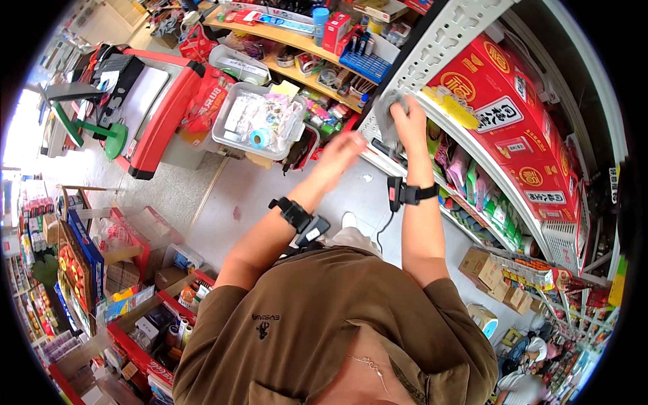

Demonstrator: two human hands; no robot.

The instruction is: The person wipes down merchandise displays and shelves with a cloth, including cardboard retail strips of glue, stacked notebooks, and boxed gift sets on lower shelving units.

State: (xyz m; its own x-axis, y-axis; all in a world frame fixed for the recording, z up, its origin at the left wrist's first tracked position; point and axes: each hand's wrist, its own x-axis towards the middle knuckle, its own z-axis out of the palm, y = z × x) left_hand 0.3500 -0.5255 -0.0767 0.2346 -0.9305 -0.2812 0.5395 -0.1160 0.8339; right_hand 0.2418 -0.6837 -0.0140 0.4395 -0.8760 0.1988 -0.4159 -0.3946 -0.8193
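Brown shirt (337,304) nearest; my right grip (407,125) is clamped on grey cloth (385,113), white perforated panel (424,61) just beyond; left grip (343,154) blurred, closure untellable; done versus left unclear.

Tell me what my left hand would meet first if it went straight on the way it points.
Your left hand would probably meet the white perforated shelf upright first, near the grey cloth; depth is unclear.

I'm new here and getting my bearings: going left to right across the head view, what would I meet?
Green stand, plastic bin, left hand, right hand with gray cloth, red boxes.
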